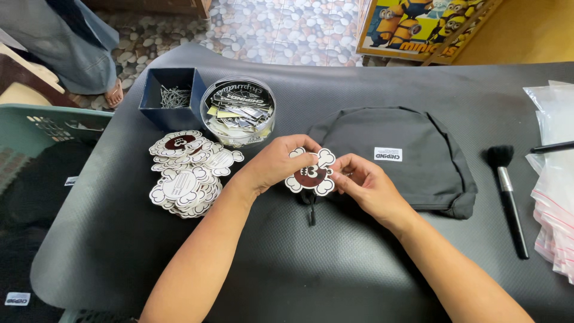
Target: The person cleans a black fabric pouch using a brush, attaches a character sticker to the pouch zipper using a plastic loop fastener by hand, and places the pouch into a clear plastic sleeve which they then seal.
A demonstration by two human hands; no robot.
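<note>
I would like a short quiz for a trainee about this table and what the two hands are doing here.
1. True or false: both hands hold one die-cut tag above the dark cap.
2. What lies to the right of the cap? A) scissors B) a brush C) a stapler
3. Fill in: the loose pile of tags lies in front of a blue box of metal ______.

Key:
1. True; the left hand and the right hand both pinch it.
2. B.
3. Pins; the blue box stands beside a round clear tub of labels.

Both forearms bare, no sleeves or jewellery.
</note>
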